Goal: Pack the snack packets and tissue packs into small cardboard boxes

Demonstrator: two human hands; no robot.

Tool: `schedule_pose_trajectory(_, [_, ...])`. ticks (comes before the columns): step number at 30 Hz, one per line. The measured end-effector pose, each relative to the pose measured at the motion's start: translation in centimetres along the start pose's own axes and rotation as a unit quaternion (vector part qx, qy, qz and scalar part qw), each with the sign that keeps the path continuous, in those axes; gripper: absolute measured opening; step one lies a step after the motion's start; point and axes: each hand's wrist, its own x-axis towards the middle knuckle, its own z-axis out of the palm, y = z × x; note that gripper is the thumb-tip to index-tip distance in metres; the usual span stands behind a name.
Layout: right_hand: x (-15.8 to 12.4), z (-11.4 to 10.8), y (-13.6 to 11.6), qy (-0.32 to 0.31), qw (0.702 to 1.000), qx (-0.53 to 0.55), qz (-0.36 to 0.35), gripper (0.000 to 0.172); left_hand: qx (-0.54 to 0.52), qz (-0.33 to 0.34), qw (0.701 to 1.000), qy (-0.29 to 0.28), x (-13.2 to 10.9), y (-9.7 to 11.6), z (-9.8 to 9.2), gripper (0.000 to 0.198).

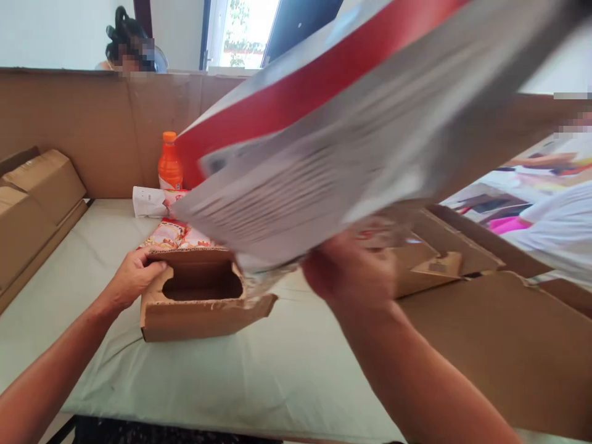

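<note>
My right hand [349, 271] is closed on the lower edge of a large silver and red foil package [333, 135], held up and tilted in the air, blurred by motion. My left hand [134, 274] grips the left rim of a small torn cardboard box [198, 314] that lies on the pale green tabletop [231, 376]. The box's top is ripped into a ragged hole. The package's bottom corner hangs just above the box's right side.
Behind the box lie red snack packets [178, 234], a white packet [148, 201] and an orange drink bottle [169, 163]. Cardboard boxes [32, 203] stand at the left, flattened cardboard [490, 333] at the right. A cardboard wall [92, 123] runs across the back, with people beyond it.
</note>
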Motion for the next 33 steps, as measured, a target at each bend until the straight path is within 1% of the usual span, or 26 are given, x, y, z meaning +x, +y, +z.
schedule_pose_trajectory(2, [0.7,2.4,0.7,-0.067,0.996,0.045,0.026,0.05,-0.014,-0.007,1.0,-0.004,-0.1,-0.7,0.0,0.025])
schedule_pose_trajectory(3, [1.0,3.1,1.2,-0.099,0.993,0.056,0.037,0.049,-0.022,-0.008,1.0,-0.005,-0.3,-1.0,0.0,0.024])
schedule_pose_trajectory(4, [1.2,3.4,1.6,-0.133,0.989,0.044,0.043,0.048,-0.033,-0.008,0.999,-0.007,-0.4,-1.4,-0.1,0.025])
schedule_pose_trajectory(5, [1.2,3.4,2.0,-0.168,0.985,0.017,0.041,0.046,-0.044,-0.009,0.999,-0.01,-0.5,-1.7,-0.2,0.028])
schedule_pose_trajectory(7, [0.8,2.7,2.4,-0.231,0.971,-0.058,0.019,0.04,-0.07,-0.013,0.997,-0.016,-0.6,-2.4,-0.3,0.032])
schedule_pose_trajectory(9, [-0.1,1.5,2.3,-0.27,0.954,-0.127,-0.009,0.028,-0.092,-0.02,0.995,-0.025,-0.5,-3.1,-0.2,0.034])
schedule_pose_trajectory(10, [-0.7,1.0,2.2,-0.279,0.948,-0.154,-0.017,0.021,-0.1,-0.023,0.994,-0.032,-0.3,-3.4,-0.1,0.035])
schedule_pose_trajectory(11, [-1.3,0.7,1.9,-0.281,0.943,-0.176,-0.017,0.019,-0.105,-0.025,0.993,-0.039,-0.2,-3.7,0.0,0.036])
schedule_pose_trajectory(12, [-1.7,0.5,1.7,-0.277,0.941,-0.196,-0.008,0.022,-0.109,-0.026,0.993,-0.046,0.0,-4.0,0.1,0.037])
schedule_pose_trajectory(15, [-2.4,0.8,1.7,-0.284,0.926,-0.241,0.058,0.025,-0.11,-0.024,0.992,-0.052,0.4,-4.5,0.4,0.037])
schedule_pose_trajectory(17, [-2.0,1.2,2.2,-0.324,0.9,-0.267,0.115,0.024,-0.099,-0.021,0.994,-0.048,0.7,-4.6,0.6,0.033])
schedule_pose_trajectory(20, [-1.0,1.9,3.5,-0.406,0.845,-0.29,0.192,0.024,-0.075,-0.013,0.996,-0.049,0.7,-4.5,0.5,0.024])
schedule_pose_trajectory(21, [-0.8,2.2,3.8,-0.424,0.833,-0.287,0.211,0.026,-0.068,-0.01,0.996,-0.048,0.7,-4.5,0.5,0.022])
schedule_pose_trajectory(22, [-0.6,2.5,4.1,-0.434,0.827,-0.278,0.226,0.028,-0.062,-0.008,0.997,-0.044,0.6,-4.4,0.4,0.021])
schedule_pose_trajectory(24, [-0.4,3.2,4.5,-0.432,0.827,-0.255,0.252,0.029,-0.052,-0.007,0.998,-0.033,0.4,-4.2,0.3,0.022])
schedule_pose_trajectory(26, [-0.2,3.8,4.6,-0.429,0.823,-0.245,0.279,0.026,-0.043,-0.007,0.999,-0.024,0.2,-4.0,0.2,0.024])
schedule_pose_trajectory(27, [-0.1,4.0,4.7,-0.436,0.814,-0.252,0.29,0.024,-0.038,-0.006,0.999,-0.024,0.1,-3.9,0.1,0.025])
schedule_pose_trajectory(29, [0.4,4.2,4.4,-0.463,0.781,-0.293,0.3,0.019,-0.029,-0.003,0.999,-0.03,0.0,-3.6,0.1,0.028])
schedule_pose_trajectory(30, [0.8,4.2,4.0,-0.48,0.761,-0.323,0.293,0.019,-0.024,-0.001,0.999,-0.034,-0.1,-3.5,0.1,0.029])
schedule_pose_trajectory(31, [1.1,4.2,3.5,-0.494,0.743,-0.355,0.278,0.023,-0.02,0.0,0.999,-0.038,-0.1,-3.3,0.1,0.029])
schedule_pose_trajectory(33, [1.8,3.9,2.1,-0.503,0.718,-0.421,0.234,0.038,-0.012,0.004,0.999,-0.042,-0.2,-3.2,0.2,0.029])
